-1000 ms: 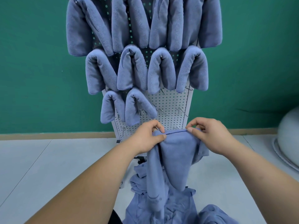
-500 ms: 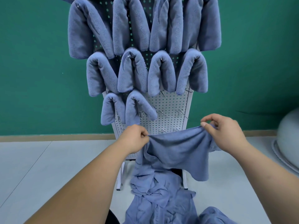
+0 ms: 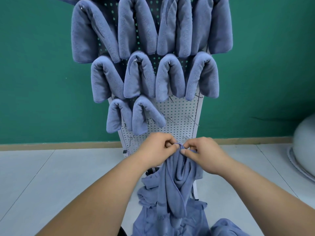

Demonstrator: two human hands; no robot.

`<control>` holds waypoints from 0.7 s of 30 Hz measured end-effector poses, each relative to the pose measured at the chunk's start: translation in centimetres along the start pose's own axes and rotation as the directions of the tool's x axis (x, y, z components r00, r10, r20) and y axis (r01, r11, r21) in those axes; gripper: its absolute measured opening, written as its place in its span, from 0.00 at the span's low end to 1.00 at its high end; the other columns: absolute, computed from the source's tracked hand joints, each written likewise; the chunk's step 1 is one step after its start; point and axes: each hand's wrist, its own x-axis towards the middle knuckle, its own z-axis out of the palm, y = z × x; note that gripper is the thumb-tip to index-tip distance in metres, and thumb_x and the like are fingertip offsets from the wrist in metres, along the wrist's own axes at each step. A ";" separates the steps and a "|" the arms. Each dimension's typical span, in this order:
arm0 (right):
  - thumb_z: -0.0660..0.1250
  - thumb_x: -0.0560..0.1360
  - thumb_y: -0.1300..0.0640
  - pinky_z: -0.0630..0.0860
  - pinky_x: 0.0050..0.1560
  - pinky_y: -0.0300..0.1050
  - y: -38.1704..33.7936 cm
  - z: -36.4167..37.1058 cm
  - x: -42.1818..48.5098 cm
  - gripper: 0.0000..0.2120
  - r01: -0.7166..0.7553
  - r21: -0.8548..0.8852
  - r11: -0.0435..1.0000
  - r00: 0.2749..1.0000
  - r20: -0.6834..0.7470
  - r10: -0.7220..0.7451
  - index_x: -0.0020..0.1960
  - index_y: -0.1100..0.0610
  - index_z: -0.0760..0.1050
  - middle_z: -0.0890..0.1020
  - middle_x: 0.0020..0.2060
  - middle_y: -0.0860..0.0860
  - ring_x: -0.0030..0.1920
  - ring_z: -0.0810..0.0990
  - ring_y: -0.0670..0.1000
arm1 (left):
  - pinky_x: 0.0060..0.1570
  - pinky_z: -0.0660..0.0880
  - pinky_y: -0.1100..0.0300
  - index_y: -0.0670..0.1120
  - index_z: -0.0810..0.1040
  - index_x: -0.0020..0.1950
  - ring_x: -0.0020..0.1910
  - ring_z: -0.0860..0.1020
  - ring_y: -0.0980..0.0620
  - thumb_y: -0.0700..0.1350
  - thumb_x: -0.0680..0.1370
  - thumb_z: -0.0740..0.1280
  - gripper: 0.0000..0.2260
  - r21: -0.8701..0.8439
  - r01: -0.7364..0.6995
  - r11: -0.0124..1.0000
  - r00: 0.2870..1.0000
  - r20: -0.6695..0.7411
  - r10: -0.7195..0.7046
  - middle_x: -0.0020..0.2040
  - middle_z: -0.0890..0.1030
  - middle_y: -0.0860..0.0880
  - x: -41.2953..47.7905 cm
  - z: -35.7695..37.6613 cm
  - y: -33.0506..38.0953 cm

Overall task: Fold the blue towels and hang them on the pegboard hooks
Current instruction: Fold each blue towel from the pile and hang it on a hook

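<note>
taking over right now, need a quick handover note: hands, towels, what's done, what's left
Left grip and right grip: both pinch the top edge of one blue towel, close together, in front of the pegboard.
Done: folded towels fill the visible upper rows; two hang in the third row.
Left: fold this towel and hang it on a free hook, then work through the loose pile below.

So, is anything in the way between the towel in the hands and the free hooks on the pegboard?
Nothing visible. The left hand and right hand pinch the towel by its top edge just below the bare hooks on the pegboard, lower right. The hung towels sit left and above, off that path.
</note>
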 end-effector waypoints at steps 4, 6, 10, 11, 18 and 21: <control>0.71 0.80 0.47 0.65 0.31 0.39 0.2 -0.7 -0.1 0.06 -0.004 0.026 1.000 1.000 -0.021 0.005 0.45 0.45 0.80 0.74 0.25 0.43 0.30 0.71 0.45 | 0.41 0.76 0.61 0.54 0.80 0.42 0.36 0.79 0.58 0.49 0.75 0.72 0.03 0.239 0.035 0.970 0.999 0.008 -0.038 0.35 0.83 0.55 0.0 -0.8 -1.0; 0.71 0.81 0.47 0.67 0.33 0.40 0.5 -1.2 -0.1 0.06 -0.006 0.061 0.998 0.999 -0.039 0.008 0.45 0.45 0.81 0.74 0.25 0.42 0.30 0.71 0.45 | 0.41 0.76 0.61 0.53 0.80 0.41 0.35 0.77 0.58 0.48 0.73 0.71 0.02 0.287 0.053 0.956 0.995 0.063 -0.074 0.35 0.83 0.55 -0.1 -0.9 -1.5; 0.71 0.81 0.46 0.80 0.46 0.49 1.7 -2.1 -0.2 0.05 -0.001 0.143 0.990 0.997 -0.076 0.012 0.46 0.42 0.82 0.81 0.31 0.48 0.37 0.78 0.51 | 0.44 0.79 0.60 0.53 0.81 0.43 0.38 0.79 0.58 0.48 0.73 0.73 0.02 0.244 0.048 0.969 0.980 0.175 -0.092 0.37 0.82 0.57 -0.1 -0.9 -2.2; 0.71 0.81 0.46 0.81 0.49 0.52 1.9 -2.3 -0.4 0.04 0.007 0.175 0.985 0.997 -0.075 0.006 0.47 0.42 0.82 0.82 0.33 0.50 0.39 0.80 0.55 | 0.44 0.78 0.59 0.54 0.81 0.43 0.38 0.79 0.58 0.47 0.73 0.73 0.02 0.212 0.051 0.976 0.980 0.175 -0.089 0.38 0.82 0.58 0.0 -0.9 -2.1; 0.71 0.82 0.52 0.77 0.45 0.47 2.0 -4.0 -0.8 0.05 -0.005 0.362 0.932 0.958 -0.265 0.108 0.48 0.47 0.83 0.86 0.36 0.48 0.37 0.78 0.46 | 0.40 0.77 0.58 0.53 0.77 0.41 0.34 0.75 0.56 0.42 0.72 0.71 0.07 0.187 0.050 0.981 0.982 0.169 -0.082 0.38 0.83 0.52 0.6 -0.9 -3.0; 0.70 0.82 0.51 0.74 0.41 0.46 3.0 -4.6 -0.7 0.07 -0.076 0.363 0.929 0.920 -0.334 0.206 0.46 0.48 0.83 0.85 0.35 0.52 0.35 0.76 0.49 | 0.40 0.74 0.59 0.53 0.77 0.39 0.35 0.74 0.55 0.41 0.73 0.69 0.07 0.261 0.065 0.963 0.985 0.140 -0.104 0.36 0.81 0.54 0.7 -1.6 -4.0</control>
